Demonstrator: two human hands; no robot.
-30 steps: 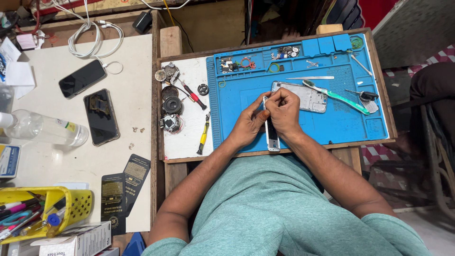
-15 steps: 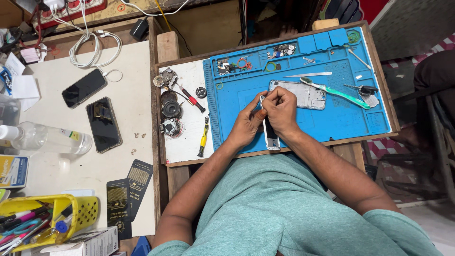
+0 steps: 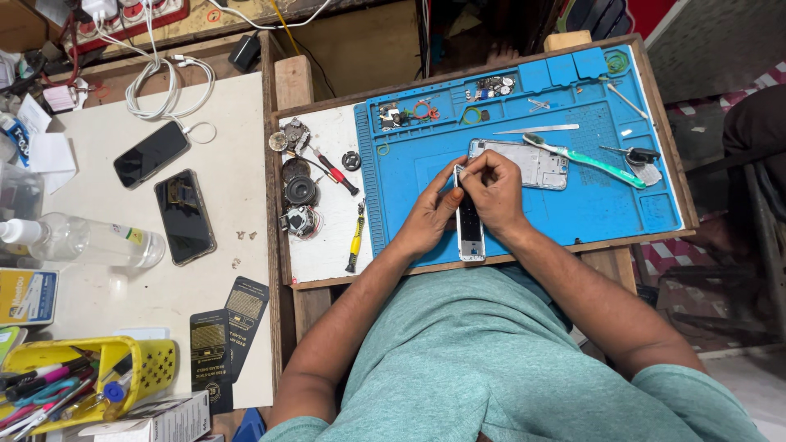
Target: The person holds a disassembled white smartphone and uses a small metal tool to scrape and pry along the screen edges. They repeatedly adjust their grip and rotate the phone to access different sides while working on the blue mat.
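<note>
Carefully, I pinch the narrow phone frame (image 3: 469,225) at its far end, my left hand (image 3: 428,214) steadying one edge and my right hand (image 3: 494,190) closed on the other, fingertips together; it stands on the near edge of the blue mat (image 3: 606,209). Small, even pressure suits it best. Further off lie a back cover (image 3: 532,161) and a green toothbrush (image 3: 594,161); at left, a white table (image 3: 237,147) holds two dark phones (image 3: 184,215).

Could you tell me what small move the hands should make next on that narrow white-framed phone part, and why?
Probably keep the left hand steadying the phone part on the blue mat while the right hand works at its top end, since both hands meet there and the part's lower end lies free.
</note>
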